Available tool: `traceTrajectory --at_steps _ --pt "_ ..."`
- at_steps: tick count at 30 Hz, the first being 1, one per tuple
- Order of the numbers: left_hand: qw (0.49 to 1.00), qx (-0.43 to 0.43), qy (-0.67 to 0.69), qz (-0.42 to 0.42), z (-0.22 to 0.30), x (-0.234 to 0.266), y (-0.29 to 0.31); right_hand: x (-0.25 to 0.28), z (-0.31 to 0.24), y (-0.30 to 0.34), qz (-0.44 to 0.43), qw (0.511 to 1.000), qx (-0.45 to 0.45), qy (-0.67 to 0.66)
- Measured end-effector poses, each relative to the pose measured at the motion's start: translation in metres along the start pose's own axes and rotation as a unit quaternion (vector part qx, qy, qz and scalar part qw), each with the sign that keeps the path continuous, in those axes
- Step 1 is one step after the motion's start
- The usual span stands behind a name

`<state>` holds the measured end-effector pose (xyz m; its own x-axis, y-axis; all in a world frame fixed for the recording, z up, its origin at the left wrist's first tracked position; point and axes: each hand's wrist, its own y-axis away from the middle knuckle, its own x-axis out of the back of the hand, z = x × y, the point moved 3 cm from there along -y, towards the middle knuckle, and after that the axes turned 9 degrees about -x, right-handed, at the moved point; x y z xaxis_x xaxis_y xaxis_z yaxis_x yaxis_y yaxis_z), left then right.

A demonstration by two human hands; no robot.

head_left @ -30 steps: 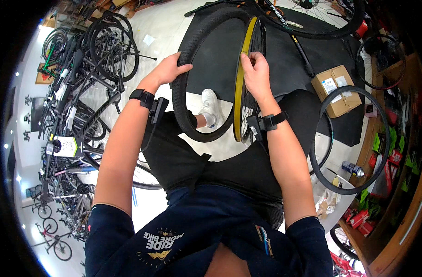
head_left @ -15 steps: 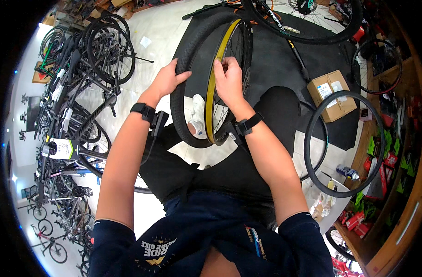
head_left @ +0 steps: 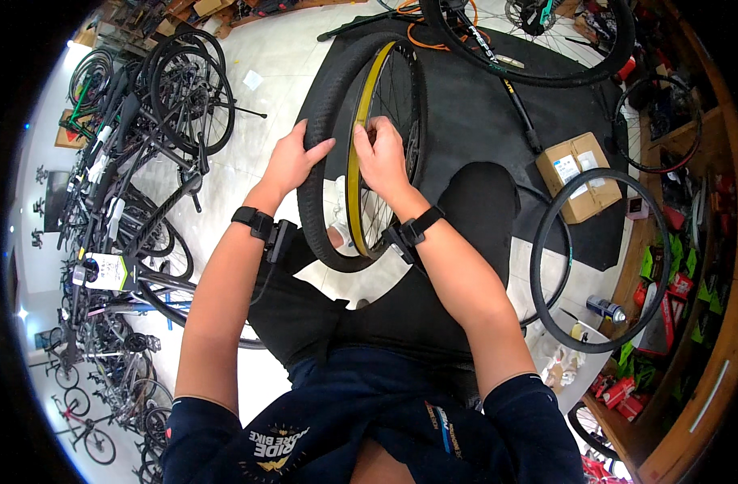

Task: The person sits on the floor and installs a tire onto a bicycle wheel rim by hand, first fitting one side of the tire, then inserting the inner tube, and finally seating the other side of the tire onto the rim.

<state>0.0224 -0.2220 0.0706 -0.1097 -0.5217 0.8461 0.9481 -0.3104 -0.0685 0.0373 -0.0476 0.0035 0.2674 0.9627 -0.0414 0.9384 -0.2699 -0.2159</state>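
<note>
Tyre (head_left: 307, 194) — L hand (head_left: 292, 160), thumb across — R hand (head_left: 383, 160), curled @ rim (head_left: 354, 195)

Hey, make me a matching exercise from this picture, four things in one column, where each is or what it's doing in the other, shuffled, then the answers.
1. left hand
2. right hand
3. cardboard box
4. spray can

A. on the black mat
B. thumb on the yellow strip
C. framed by the loose tire
D. holding the black tire

Pairs: 1-D, 2-B, 3-A, 4-C
</note>
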Motion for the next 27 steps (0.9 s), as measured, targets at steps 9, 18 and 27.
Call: traceTrajectory --at_steps 9,18,27 --pt "0.999 0.016 0.027 -0.005 0.021 -0.014 -0.001 0.006 0.000 0.000 0.028 0.999 0.023 0.029" --pt "0.999 -0.010 0.034 0.007 0.036 -0.023 0.000 0.013 -0.001 -0.007 0.020 1.000 -0.012 0.011" --pt "0.998 -0.016 0.058 0.028 0.032 -0.023 0.002 0.018 -0.002 -0.005 -0.004 0.999 -0.053 -0.010"
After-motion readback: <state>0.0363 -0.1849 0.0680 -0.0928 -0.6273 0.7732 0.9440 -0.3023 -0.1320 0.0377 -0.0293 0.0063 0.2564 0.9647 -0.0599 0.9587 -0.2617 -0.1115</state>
